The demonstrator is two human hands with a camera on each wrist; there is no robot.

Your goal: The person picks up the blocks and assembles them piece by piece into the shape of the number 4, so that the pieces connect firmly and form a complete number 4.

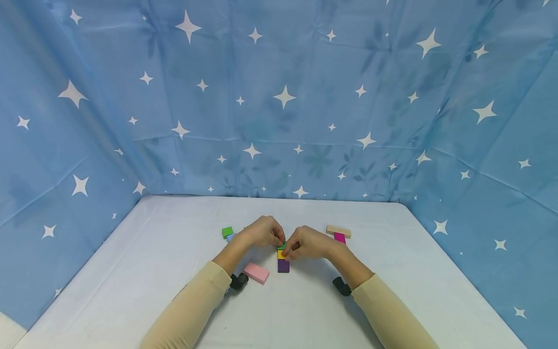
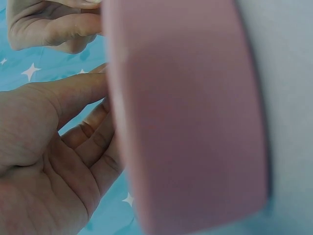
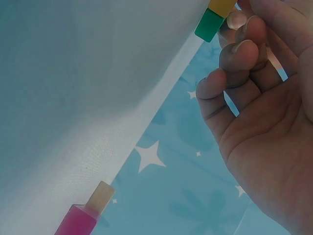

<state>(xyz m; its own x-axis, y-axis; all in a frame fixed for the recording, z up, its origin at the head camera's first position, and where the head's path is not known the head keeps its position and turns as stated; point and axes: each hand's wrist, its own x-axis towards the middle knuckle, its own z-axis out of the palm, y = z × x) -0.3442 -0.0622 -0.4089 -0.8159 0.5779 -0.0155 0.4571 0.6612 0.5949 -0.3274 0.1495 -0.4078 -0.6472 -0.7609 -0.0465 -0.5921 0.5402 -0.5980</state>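
In the head view a purple block (image 1: 283, 266), a yellow block (image 1: 281, 254) and a green block (image 1: 281, 246) lie in a row, front to back. My left hand (image 1: 263, 231) pinches the green block from the left. From the right, my right hand (image 1: 308, 243) has its thumb and finger on the yellow block. The right wrist view shows the green block (image 3: 210, 25) against the yellow block (image 3: 222, 6), beside the curled fingers of my right hand (image 3: 269, 117). A pink block (image 2: 190, 117) hides the fingertips of my left hand (image 2: 54, 142) in the left wrist view.
On the white table (image 1: 174, 242), a pink block (image 1: 256, 273) lies near my left forearm. Farther back left are a green block (image 1: 227, 232) and a blue block (image 1: 230, 238); back right, a wooden block (image 1: 338, 231) touches a magenta block (image 1: 340, 238).
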